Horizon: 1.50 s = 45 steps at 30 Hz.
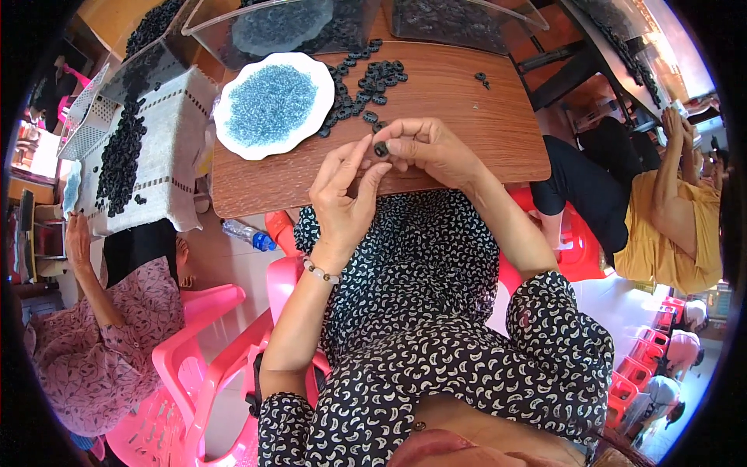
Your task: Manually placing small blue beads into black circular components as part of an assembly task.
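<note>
Above the near part of the wooden table, both hands meet at a small black oval part (380, 149). My right hand (440, 154) pinches it between thumb and index finger. From the left side, the fingers of my left hand (343, 187) close in against the same part; some of its fingertips are hidden. Just beyond the hands, several similar black parts (379, 76) lie loose on the tabletop. A white scalloped plate (323, 97) to their left holds a heap of tiny clear bluish beads (272, 103).
Clear plastic bins (362, 35) with black parts line the far edge of the brown table (498, 140). At left, another person's hand (78, 233) is by a cloth-covered table (167, 156) with more black parts. Pink chairs (187, 366) and a bottle (249, 235) are below.
</note>
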Each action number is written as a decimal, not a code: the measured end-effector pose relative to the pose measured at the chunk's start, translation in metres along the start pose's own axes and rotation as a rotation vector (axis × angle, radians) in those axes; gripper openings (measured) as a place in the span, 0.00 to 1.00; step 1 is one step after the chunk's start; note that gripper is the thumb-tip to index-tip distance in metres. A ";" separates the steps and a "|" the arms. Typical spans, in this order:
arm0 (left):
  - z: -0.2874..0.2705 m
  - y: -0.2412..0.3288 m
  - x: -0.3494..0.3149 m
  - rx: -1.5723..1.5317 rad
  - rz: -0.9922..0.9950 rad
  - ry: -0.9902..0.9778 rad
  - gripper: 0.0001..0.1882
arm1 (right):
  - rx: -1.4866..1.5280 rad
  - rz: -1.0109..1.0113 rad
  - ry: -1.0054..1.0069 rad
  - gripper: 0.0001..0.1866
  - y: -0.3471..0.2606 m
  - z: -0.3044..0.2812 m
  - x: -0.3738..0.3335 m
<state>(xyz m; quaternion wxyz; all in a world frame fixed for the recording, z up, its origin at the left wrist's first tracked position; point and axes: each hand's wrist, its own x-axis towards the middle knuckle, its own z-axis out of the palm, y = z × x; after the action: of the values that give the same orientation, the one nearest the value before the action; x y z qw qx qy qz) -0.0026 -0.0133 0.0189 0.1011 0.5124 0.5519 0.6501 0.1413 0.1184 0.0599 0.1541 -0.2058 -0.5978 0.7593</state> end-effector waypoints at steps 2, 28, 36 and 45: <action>-0.001 0.001 0.000 0.006 0.042 0.010 0.22 | 0.007 0.027 -0.004 0.14 0.001 0.004 0.000; -0.002 0.005 -0.002 -0.592 -0.449 0.221 0.12 | -0.860 -0.288 0.112 0.11 -0.032 0.033 0.095; 0.001 -0.001 0.001 -0.599 -0.457 0.270 0.11 | -1.083 -0.524 -0.019 0.12 -0.032 0.054 0.137; 0.004 -0.003 -0.001 -0.532 -0.476 0.276 0.11 | -1.290 -0.618 -0.055 0.12 -0.030 0.077 0.156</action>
<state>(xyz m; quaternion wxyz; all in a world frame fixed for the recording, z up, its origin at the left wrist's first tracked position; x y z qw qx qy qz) -0.0001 -0.0103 0.0147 0.3033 0.2336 0.4758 0.7918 -0.0329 0.1358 0.0845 0.1947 -0.0581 -0.9622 0.1812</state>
